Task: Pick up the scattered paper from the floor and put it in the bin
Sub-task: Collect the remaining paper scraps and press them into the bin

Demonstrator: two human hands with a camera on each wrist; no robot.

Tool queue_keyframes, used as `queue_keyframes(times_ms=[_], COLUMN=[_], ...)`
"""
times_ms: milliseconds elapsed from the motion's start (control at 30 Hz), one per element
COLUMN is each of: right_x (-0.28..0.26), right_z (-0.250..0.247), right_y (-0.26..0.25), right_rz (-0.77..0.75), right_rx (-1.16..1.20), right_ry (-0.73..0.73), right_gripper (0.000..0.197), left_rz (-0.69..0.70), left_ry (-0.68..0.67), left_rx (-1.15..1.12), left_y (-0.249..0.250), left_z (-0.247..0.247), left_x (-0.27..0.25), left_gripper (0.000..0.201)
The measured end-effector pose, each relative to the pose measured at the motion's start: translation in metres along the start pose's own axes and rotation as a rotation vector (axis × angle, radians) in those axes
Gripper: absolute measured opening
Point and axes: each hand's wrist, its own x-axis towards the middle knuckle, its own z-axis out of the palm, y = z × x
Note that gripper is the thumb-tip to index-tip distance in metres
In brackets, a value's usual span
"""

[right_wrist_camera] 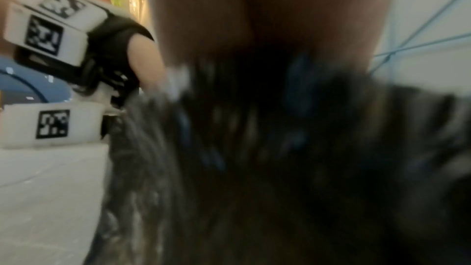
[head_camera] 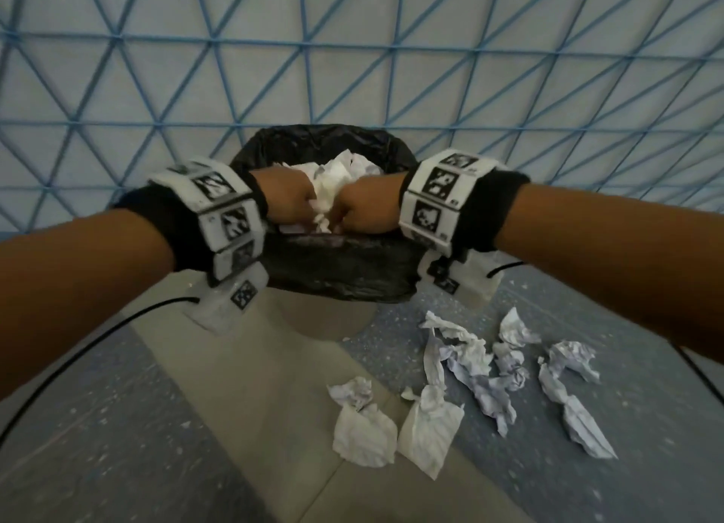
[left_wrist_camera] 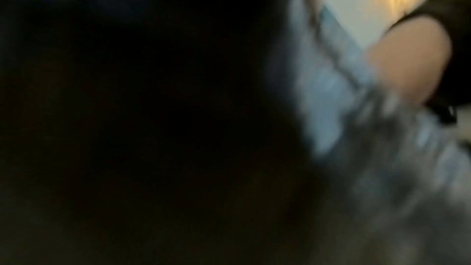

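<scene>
A bin [head_camera: 337, 266] lined with a black bag stands on the floor ahead of me, with crumpled white paper [head_camera: 337, 174] piled in its mouth. Both fists are over the opening, knuckles nearly touching. My left hand [head_camera: 299, 207] and my right hand [head_camera: 350, 215] each curl round the same wad of paper [head_camera: 322, 209] squeezed between them. The fingertips are hidden. Several crumpled sheets [head_camera: 474, 366] lie on the floor to the right of the bin. Both wrist views are blurred; the right wrist view shows my palm [right_wrist_camera: 267, 17] above the black bag [right_wrist_camera: 254, 168].
Two flatter sheets [head_camera: 364, 428] lie nearer me, and a twisted strip [head_camera: 576, 413] lies far right. A wall [head_camera: 352, 52] with a blue triangle pattern rises just behind the bin. Black cables [head_camera: 98, 338] trail from both wrist bands.
</scene>
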Motion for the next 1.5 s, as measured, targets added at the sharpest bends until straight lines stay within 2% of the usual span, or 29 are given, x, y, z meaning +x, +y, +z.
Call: queue_keyframes(times_ms=[133,233,333,433,500,533,567,600,667,733,767,867,900,1000,1100,1167,1233,1367,1500], right_x=[-0.034,-0.058,-0.072,-0.078,-0.078,-0.078,-0.077,-0.078,-0.081,-0.086,-0.089,-0.093,-0.09,-0.085,-0.082,-0.083,-0.085,-0.087,-0.083], right_z=[-0.015,-0.006,0.016,0.051,0.083,0.101,0.123,0.144,0.183,0.206,0.212,0.214,0.217,0.221,0.236,0.249,0.253,0.241,0.215], right_y=[0.013,0.027,0.047,0.076,0.097,0.107,0.116,0.123,0.131,0.135,0.135,0.126,0.125,0.115,0.106,0.108,0.11,0.109,0.12], right_rz=[-0.102,-0.135,-0.07,0.016,0.144,0.221,0.291,0.342,0.354,0.306,0.266,0.112,0.068,0.017,-0.007,-0.033,-0.047,-0.049,0.12], right_rx=[0.064,0.219,0.423,0.598,0.602,0.56,0.488,0.392,0.183,-0.005,-0.066,-0.179,-0.197,-0.176,-0.178,-0.199,-0.148,-0.055,0.206], right_ry=[0.225,0.436,0.624,0.797,0.745,0.623,0.43,0.204,-0.164,-0.37,-0.436,-0.551,-0.565,-0.589,-0.571,-0.481,-0.403,-0.276,-0.066], right_gripper=[0.037,0.051,0.054,0.043,0.037,0.039,0.046,0.057,0.09,0.115,0.123,0.133,0.135,0.129,0.117,0.104,0.078,0.046,0.041], left_rz=[-0.023,0.027,0.06,0.068,0.122,0.206,0.319,0.455,0.689,0.775,0.72,0.359,0.283,0.202,0.219,0.323,0.357,0.406,0.359], left_ry=[0.286,0.509,0.525,0.574,0.711,0.803,0.862,0.841,0.669,0.449,0.259,-0.28,-0.364,-0.395,-0.362,-0.166,-0.101,-0.136,-0.123], left_rx=[-0.161,-0.156,-0.208,-0.065,-0.019,-0.058,-0.132,-0.229,-0.246,-0.055,-0.045,-0.105,-0.127,-0.192,-0.131,-0.075,-0.049,-0.078,-0.217], left_y=[-0.006,-0.008,-0.007,-0.005,0.004,0.015,0.027,0.04,0.066,0.085,0.092,0.104,0.11,0.132,0.145,0.148,0.145,0.127,0.102], left_z=[-0.019,-0.021,-0.019,-0.015,-0.01,-0.007,0.002,0.017,0.069,0.137,0.169,0.235,0.245,0.256,0.256,0.259,0.257,0.253,0.23], left_x=[-0.027,-0.042,-0.049,-0.053,-0.062,-0.069,-0.076,-0.084,-0.094,-0.094,-0.091,-0.076,-0.072,-0.063,-0.06,-0.057,-0.055,-0.043,-0.037], left_gripper=[0.049,0.051,0.052,0.056,0.052,0.048,0.043,0.035,0.023,0.035,0.049,0.085,0.092,0.1,0.091,0.069,0.04,0.036,0.031])
